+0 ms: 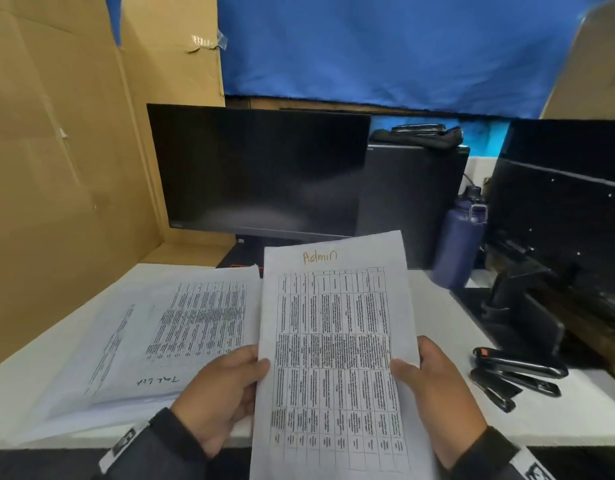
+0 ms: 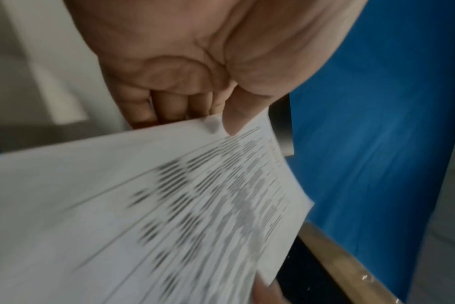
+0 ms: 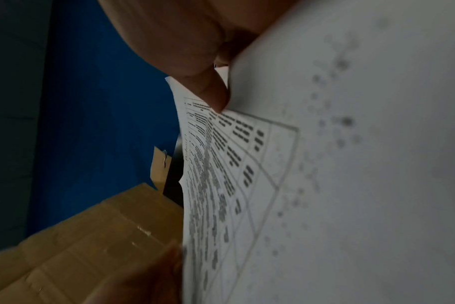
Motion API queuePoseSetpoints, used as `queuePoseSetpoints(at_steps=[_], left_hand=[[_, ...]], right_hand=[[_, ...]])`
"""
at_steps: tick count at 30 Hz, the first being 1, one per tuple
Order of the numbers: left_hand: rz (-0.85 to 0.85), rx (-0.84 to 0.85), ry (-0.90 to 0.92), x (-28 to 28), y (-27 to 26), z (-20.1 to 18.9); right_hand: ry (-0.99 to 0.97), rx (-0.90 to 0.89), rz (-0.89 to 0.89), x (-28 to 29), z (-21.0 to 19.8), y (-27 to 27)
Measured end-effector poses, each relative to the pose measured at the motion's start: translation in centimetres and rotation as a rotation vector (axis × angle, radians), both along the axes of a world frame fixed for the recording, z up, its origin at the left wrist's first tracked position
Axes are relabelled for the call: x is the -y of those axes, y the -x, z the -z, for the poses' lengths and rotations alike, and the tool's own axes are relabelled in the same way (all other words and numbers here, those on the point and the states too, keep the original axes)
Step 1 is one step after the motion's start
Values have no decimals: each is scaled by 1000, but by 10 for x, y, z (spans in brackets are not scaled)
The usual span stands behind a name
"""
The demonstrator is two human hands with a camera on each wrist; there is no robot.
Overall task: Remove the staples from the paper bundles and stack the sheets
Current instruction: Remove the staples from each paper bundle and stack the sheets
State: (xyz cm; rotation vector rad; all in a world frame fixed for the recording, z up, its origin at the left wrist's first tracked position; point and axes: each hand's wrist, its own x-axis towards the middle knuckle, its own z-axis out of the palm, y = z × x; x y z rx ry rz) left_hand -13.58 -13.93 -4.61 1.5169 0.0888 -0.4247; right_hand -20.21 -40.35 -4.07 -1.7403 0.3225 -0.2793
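I hold a printed paper bundle point(image 1: 334, 341) upright in front of me, a table grid on it and "Admin" handwritten at the top. My left hand point(image 1: 223, 396) grips its left edge, thumb on the front, as the left wrist view shows on the bundle point(image 2: 169, 205). My right hand point(image 1: 434, 393) grips its right edge with the thumb over the print; in the right wrist view the bundle point(image 3: 325, 164) fills the frame. A spread pile of printed sheets point(image 1: 167, 334) lies on the white desk point(image 1: 548, 410) to the left. No staple is visible.
Two black staplers or staple removers point(image 1: 514, 374) lie on the desk at right. A dark monitor point(image 1: 261, 171) stands behind, a second monitor point(image 1: 559, 209) at right, a navy bottle point(image 1: 460, 240) between. Cardboard wall point(image 1: 56, 168) at left, blue cloth point(image 1: 385, 46) behind.
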Motion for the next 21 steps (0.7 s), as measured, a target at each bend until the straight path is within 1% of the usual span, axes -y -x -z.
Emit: queuePoseSetpoints(at_steps=[3,5,10,16,21], left_hand=[[-56,-20,169,-7,-5,-12],[-103,-10,231,-8,-5,-15],[-212,73,190,-7,-2,-17],[-196,17,170,-6,1,-14],[-163,21,126,-1,5,-12]], right_hand=[[11,-69,-91,-8,10,8],[19,-88,-117,-11,16,10],[2,-129,-131,-15,27,7],[4,-135,-152,-17,33,7],[23,-125,-151,-19,36,8]])
